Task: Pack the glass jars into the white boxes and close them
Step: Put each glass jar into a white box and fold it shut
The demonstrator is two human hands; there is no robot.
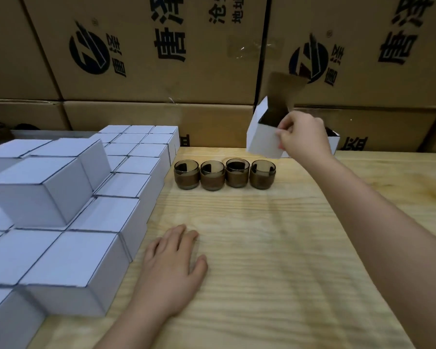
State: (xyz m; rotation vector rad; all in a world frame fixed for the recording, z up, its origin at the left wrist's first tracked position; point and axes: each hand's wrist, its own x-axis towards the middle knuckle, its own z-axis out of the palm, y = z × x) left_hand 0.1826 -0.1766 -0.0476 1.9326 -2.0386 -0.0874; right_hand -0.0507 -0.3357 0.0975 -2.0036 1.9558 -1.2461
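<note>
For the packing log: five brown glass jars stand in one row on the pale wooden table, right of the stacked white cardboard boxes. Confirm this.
Wrong count: the head view shows four brown glass jars, not five. They do stand in one row on the pale wooden table, right of the stacked white cardboard boxes.

Left hand [170,270] flat, right hand [303,136] raised, pinching.

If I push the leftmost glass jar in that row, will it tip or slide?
The leftmost jar looks squat and wide-based, so it would probably slide on the wooden table rather than tip. It stands close beside the next jar, so a rightward push would likely knock glass on glass. Being glass, it is probably fragile.
</note>
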